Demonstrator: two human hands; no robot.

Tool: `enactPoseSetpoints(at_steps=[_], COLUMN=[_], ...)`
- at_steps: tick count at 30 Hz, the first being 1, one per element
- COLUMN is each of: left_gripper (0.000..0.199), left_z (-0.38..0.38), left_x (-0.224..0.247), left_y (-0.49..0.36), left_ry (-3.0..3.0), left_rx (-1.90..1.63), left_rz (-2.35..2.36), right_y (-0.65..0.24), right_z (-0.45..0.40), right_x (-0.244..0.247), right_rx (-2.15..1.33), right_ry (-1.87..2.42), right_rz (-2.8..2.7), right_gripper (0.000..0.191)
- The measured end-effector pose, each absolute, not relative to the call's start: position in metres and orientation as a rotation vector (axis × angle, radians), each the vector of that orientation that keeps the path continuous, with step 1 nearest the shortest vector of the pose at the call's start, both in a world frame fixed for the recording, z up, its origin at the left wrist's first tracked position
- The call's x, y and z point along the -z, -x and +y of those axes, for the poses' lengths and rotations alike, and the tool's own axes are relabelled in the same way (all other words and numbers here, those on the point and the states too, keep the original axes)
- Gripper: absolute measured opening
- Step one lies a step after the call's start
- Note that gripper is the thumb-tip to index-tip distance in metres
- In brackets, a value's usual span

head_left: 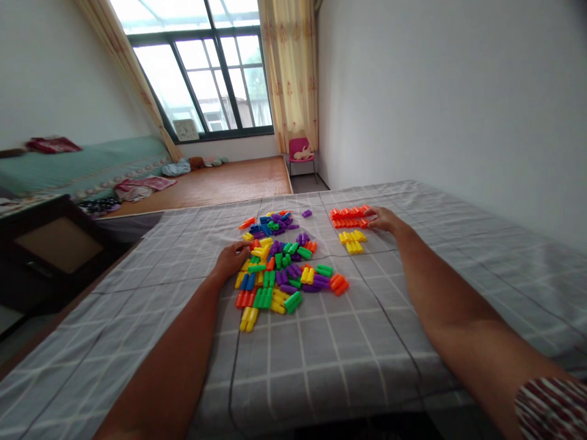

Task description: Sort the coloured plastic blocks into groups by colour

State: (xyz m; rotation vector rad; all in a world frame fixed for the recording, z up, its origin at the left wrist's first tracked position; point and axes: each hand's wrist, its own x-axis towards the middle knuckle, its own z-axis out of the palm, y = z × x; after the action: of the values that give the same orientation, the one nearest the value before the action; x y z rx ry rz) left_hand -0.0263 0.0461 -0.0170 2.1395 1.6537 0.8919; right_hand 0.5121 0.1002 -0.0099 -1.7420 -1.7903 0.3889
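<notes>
On the grey checked cloth [321,342] lies a loose pile of plastic building blocks [275,266] in yellow, green, purple, blue and orange, each made of joined tubes. My left hand [233,258] rests at the pile's left edge, its fingers curled by yellow and orange blocks; whatever the fingertips pinch is hidden. To the right of the pile, orange blocks [348,217] stand in two lined-up rows. My right hand [384,219] grips the right end of these rows between thumb and fingers. Yellow blocks [353,241] sit grouped just below the orange rows.
One purple block [307,213] lies apart between pile and rows. Beyond the cloth-covered surface is a low wooden platform [238,177], with a pink chair [300,153] at the back. A dark cabinet [41,263] stands at left; a white wall [449,91] runs along the right.
</notes>
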Motion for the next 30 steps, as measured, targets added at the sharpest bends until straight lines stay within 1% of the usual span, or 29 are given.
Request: enactPoseSetpoints(at_steps=[2, 5, 9, 13, 18, 25, 28, 30], left_gripper=[0.037, 0.037, 0.036, 0.037, 0.036, 0.038, 0.038, 0.038], left_z=[0.046, 0.047, 0.047, 0.046, 0.045, 0.044, 0.043, 0.043], left_x=[0.018, 0.018, 0.018, 0.017, 0.016, 0.014, 0.013, 0.013], left_y=[0.027, 0.027, 0.027, 0.027, 0.026, 0.025, 0.025, 0.025], left_ry=[-2.14, -2.158, -2.185, -2.185, -2.194, -2.185, -2.185, -2.185], left_rx=[-0.894, -0.899, -0.901, -0.902, -0.9, -0.852, -0.86, -0.87], left_rz=[1.65, 1.651, 1.67, 1.675, 1.662, 1.697, 1.696, 1.68], right_y=[-0.512, -0.511, -0.508, -0.504, -0.506, -0.51, -0.503, -0.499], right_z=[0.1, 0.099, 0.098, 0.097, 0.094, 0.097, 0.096, 0.094], right_x=[0.01, 0.01, 0.015, 0.019, 0.017, 0.007, 0.009, 0.012], right_rx=[-0.321, -0.317, -0.28, -0.196, -0.202, -0.159, -0.196, -0.25], right_ry=[1.853, 1.955, 1.971, 1.991, 2.058, 2.164, 2.144, 2.121], right_rz=[-1.759, -1.758, -1.765, -1.747, -1.736, -1.641, -1.615, -1.615], right_gripper=[0.037, 0.03, 0.022, 0.018, 0.015, 0.017, 0.026, 0.027])
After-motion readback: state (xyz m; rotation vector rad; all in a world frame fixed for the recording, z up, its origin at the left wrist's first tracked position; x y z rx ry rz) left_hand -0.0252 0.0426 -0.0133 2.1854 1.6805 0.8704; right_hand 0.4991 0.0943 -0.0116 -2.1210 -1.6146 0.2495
